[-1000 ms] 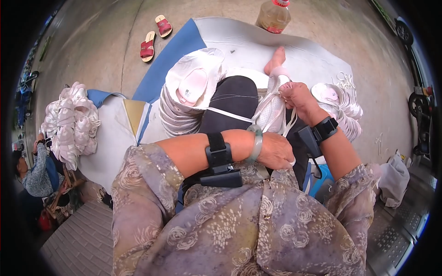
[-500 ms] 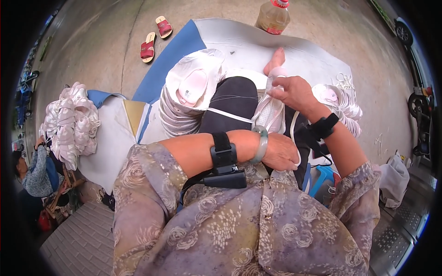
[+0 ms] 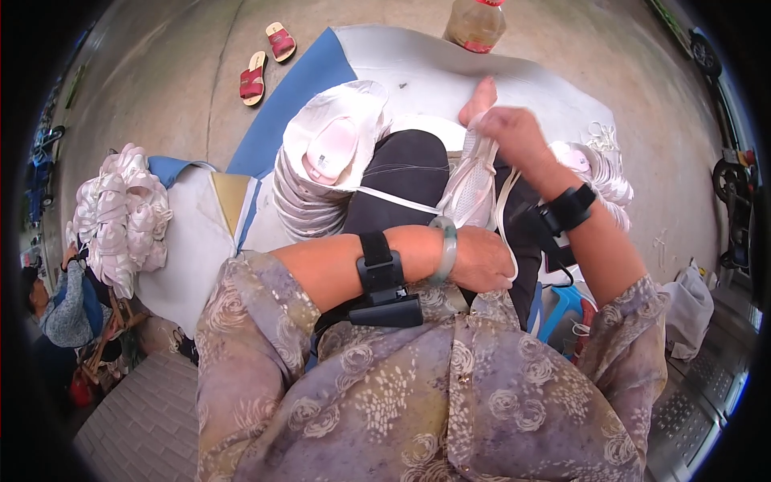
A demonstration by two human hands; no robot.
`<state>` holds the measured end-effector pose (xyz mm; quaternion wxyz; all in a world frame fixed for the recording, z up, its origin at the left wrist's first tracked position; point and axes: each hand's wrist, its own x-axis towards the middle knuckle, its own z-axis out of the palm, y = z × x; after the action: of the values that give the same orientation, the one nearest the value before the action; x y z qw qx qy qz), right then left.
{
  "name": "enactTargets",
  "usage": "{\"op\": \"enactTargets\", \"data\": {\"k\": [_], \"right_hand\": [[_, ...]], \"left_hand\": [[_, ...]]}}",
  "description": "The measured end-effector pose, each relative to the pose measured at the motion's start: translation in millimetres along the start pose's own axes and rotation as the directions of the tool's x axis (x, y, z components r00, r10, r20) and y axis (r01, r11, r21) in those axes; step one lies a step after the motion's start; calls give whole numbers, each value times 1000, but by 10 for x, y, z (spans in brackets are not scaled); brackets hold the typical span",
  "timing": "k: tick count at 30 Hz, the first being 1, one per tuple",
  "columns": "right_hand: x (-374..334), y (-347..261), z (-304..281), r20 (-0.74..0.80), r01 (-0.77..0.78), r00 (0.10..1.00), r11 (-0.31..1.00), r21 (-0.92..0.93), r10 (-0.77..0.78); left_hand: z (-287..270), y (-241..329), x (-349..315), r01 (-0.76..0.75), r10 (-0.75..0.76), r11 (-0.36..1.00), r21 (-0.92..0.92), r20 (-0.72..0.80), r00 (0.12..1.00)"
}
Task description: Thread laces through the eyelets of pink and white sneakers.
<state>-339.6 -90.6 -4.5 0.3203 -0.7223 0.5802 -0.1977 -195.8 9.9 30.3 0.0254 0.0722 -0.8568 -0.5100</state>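
Observation:
A pale pink and white shoe upper (image 3: 468,197) lies lengthwise on my dark-trousered lap. At its far end my right hand (image 3: 518,138) is closed on it with bent fingers, somewhat blurred; whether a lace end is pinched there too, I cannot tell. My left hand (image 3: 484,259) rests closer to my body, closed on a white shoelace (image 3: 502,210) that loops up along the shoe's right side. Another white strand (image 3: 393,198) stretches leftward from the shoe across my thigh. A tall nested stack of white shoe uppers (image 3: 309,181) leans beside my left knee.
More shoe uppers (image 3: 602,181) are stacked on the right. A heap of them (image 3: 124,221) sits far left, near a seated person (image 3: 68,301). A white sheet (image 3: 554,84) lies ahead, with a jug (image 3: 475,28) and red sandals (image 3: 252,80) beyond. A whitish bag (image 3: 687,313) stands right.
My right hand has moved up and slightly outward at the shoe's far end, pulling its top with it. My left hand has shifted slightly, still holding the lace.

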Motion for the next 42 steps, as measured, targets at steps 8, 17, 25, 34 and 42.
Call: {"op": "enactTargets", "data": {"k": [8,17,25,34,42], "right_hand": [[-26,-608,-323,464,-632,759,689,356,456],[-152,-199,-182,59,136,991,865,-482,-122],[-215,-241,-13,85,140,990,878,-457,-113],[-232,-57,-61,57,11,998,998,63,-15],[-652,-93,7,166,164,982,865,-474,-95]], "left_hand": [[-61,191,-24,-92,74,989,-114,-157,985],[-85,310,23,-93,70,981,-172,-133,989],[-83,400,81,-117,88,946,-303,-108,990],[-82,399,151,84,-33,816,-572,100,994],[2,333,106,91,-15,870,-485,158,987]]}}
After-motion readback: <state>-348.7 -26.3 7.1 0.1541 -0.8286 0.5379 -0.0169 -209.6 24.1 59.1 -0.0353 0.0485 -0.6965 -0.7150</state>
